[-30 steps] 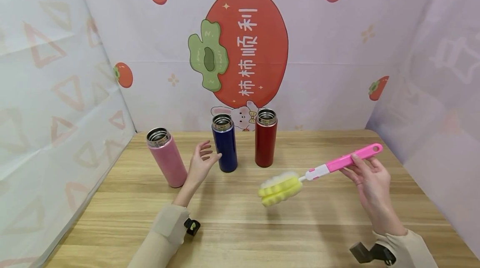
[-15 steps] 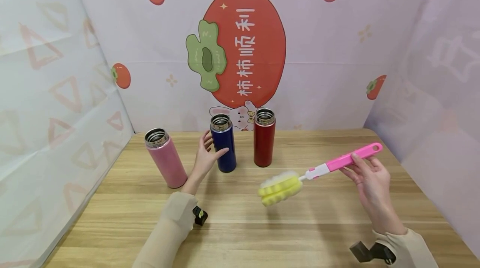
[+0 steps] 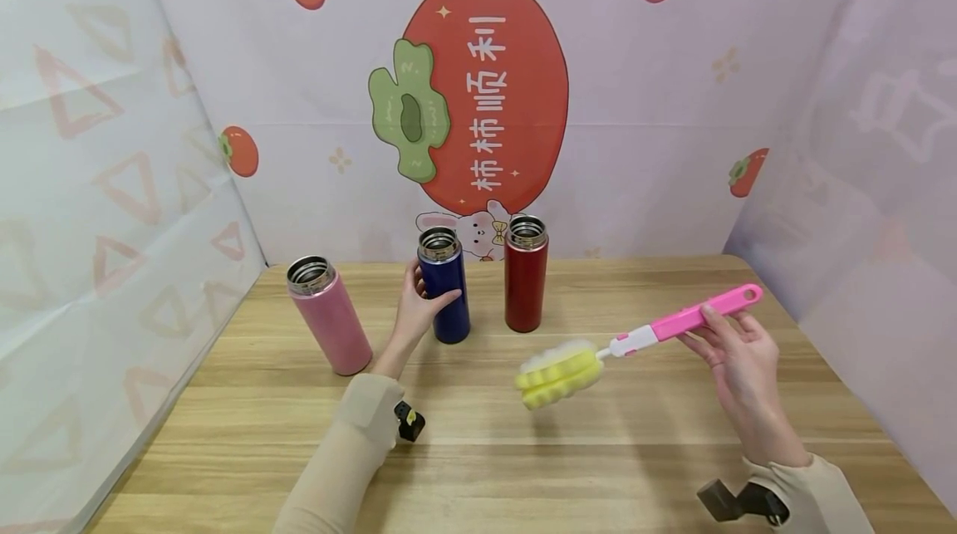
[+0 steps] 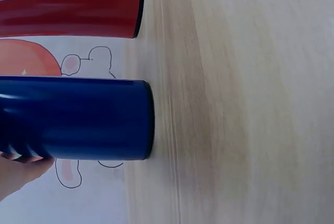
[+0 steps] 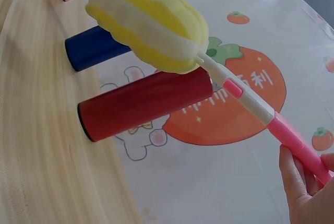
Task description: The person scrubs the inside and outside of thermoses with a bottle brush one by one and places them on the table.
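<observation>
My left hand (image 3: 414,314) holds the open-topped blue vacuum flask (image 3: 446,272), thumb across its front and fingers round its left side. The flask stands upright, its base on the table in the left wrist view. My right hand (image 3: 746,364) grips a bottle brush (image 3: 634,342) by its pink handle (image 5: 297,146). The brush's yellow and white sponge head (image 3: 559,374) points left, held above the table. A red vacuum flask (image 3: 526,289) stands just right of the blue one, and a pink vacuum flask (image 3: 333,326) stands to its left; both lack lids.
All this is on a wood-grain table (image 3: 478,476). A white cloth backdrop (image 3: 643,144) with printed persimmons rises behind its far edge, and cloth also hangs on the left and right sides. Black wrist cameras (image 3: 409,421) sit at both cuffs.
My left hand has moved right from beside the pink flask and closed round the blue flask. The right hand and the brush have stayed nearly still.
</observation>
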A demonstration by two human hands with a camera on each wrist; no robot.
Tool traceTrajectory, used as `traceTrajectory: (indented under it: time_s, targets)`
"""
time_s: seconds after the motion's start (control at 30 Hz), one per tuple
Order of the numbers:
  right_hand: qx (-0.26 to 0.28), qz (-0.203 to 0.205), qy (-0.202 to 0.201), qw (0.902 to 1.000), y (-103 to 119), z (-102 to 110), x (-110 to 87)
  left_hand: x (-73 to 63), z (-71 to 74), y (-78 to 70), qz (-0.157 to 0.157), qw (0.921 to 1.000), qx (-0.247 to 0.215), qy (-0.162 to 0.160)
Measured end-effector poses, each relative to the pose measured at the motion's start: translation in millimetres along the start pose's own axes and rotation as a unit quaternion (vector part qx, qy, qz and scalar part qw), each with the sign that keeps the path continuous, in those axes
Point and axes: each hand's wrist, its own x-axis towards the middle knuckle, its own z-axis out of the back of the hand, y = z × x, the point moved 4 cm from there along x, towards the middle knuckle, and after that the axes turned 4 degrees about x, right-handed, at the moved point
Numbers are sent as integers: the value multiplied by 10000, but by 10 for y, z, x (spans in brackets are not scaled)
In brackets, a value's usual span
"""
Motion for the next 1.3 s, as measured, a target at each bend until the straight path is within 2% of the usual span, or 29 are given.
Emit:
traceTrajectory:
  time_s: [0.27, 0.37, 0.5, 0.6, 1.0, 1.3]
  targets:
    - [54, -1, -54, 10000, 7, 1, 10, -90, 16, -81, 368, 9993, 16, 99]
    - [116, 9, -61, 9999, 17, 2, 11, -183, 31, -218, 456, 9988, -9, 202]
    - [165, 9, -63, 9998, 41, 12, 5, -273, 33, -266, 403, 9988, 115, 267]
    - [221, 17, -54, 9997, 59, 15, 5, -314, 23, -215, 376, 9987, 138, 305]
    - [399, 56, -74, 9992, 120, 3, 33, -613, -13, -410, 618, 9950, -205, 759]
    - [550, 211, -26, 9983, 177, -9, 80, -837, -53, -549, 378, 9929, -186, 1112]
